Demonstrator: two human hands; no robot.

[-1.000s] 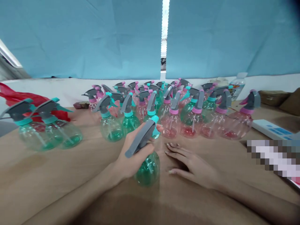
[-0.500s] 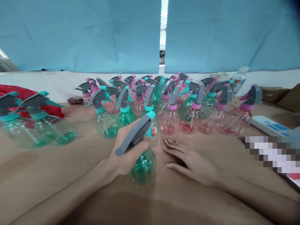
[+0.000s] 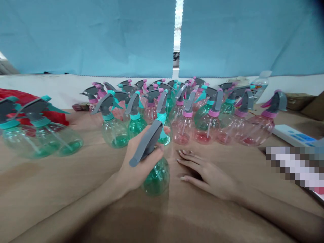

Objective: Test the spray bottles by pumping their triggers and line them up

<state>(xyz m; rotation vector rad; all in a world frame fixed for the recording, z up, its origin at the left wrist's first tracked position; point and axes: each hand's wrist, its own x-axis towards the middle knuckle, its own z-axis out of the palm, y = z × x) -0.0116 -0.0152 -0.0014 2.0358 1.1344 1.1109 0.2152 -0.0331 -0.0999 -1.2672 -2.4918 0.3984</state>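
My left hand [image 3: 138, 162] is wrapped round the neck of a green spray bottle [image 3: 157, 175] with a grey trigger head [image 3: 146, 141] and a teal nozzle; one finger lies on the trigger. The bottle stands on the brown table [image 3: 76, 189], tilted slightly. My right hand [image 3: 205, 172] lies flat on the table just right of the bottle, fingers stretched out and holding nothing. Behind both hands stands a crowd of several green and pink spray bottles [image 3: 187, 118].
Two green spray bottles [image 3: 43, 135] stand at the far left in front of a red bag [image 3: 27, 98]. A white and blue box [image 3: 293, 133] lies at the right, with a clear bottle [image 3: 258, 87] behind it. A blue curtain [image 3: 88, 37] hangs at the back.
The bottle in my left hand has tipped a little, its trigger head shifting slightly. My right hand has stayed flat on the table. The view has shifted slightly.
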